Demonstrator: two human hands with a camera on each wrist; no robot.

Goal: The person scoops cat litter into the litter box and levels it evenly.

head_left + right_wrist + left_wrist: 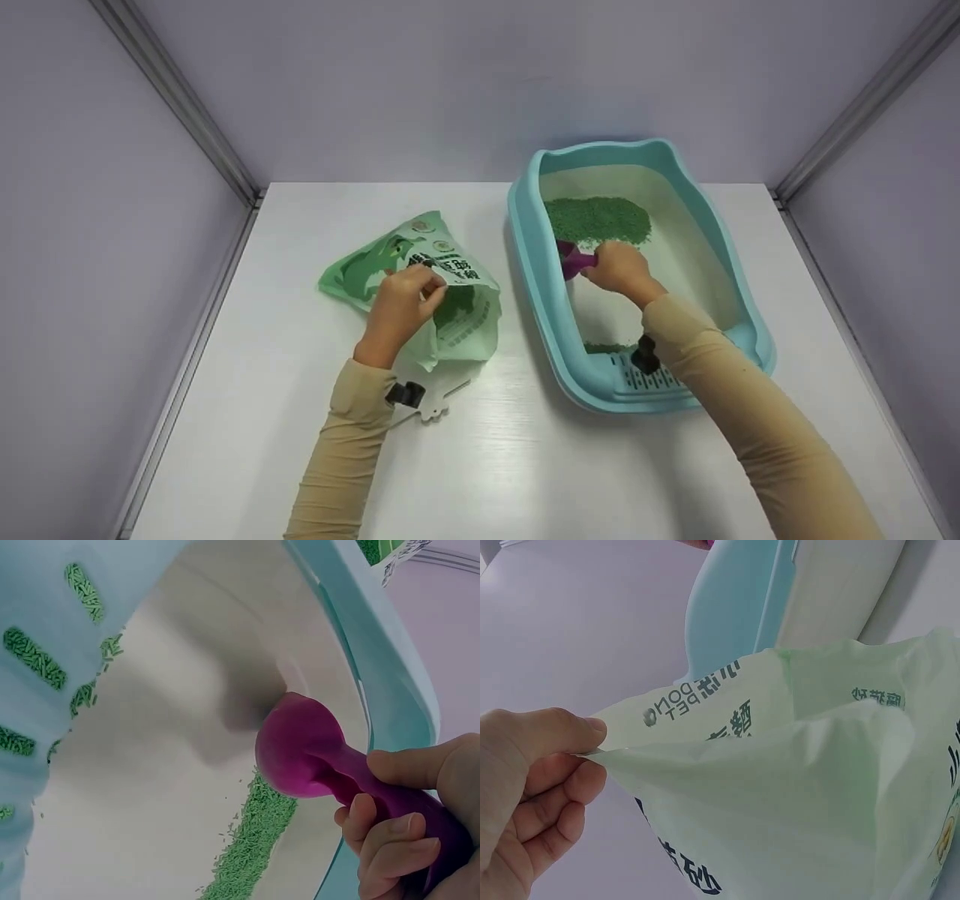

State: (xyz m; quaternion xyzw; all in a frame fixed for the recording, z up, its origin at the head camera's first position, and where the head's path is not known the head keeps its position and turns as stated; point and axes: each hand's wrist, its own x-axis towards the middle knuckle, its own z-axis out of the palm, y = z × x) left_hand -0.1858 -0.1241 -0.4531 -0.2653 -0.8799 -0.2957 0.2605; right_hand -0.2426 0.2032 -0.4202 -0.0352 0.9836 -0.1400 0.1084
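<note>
A person's left hand [397, 311] pinches, thumb to finger, the mouth of a pale-green printed bag [450, 259] on a white table [510, 465]; farther off, the right hand [619, 270] grips a purple plastic scoop [576, 261] inside a light-blue plastic tub [538, 289], before green pellets [600, 217].

Plain booth [420, 90] — panels [885, 210], metal posts [184, 99]

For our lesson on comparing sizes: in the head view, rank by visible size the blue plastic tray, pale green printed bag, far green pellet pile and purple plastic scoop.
1. Blue plastic tray
2. Pale green printed bag
3. Far green pellet pile
4. Purple plastic scoop, partly hidden by the right hand
</note>
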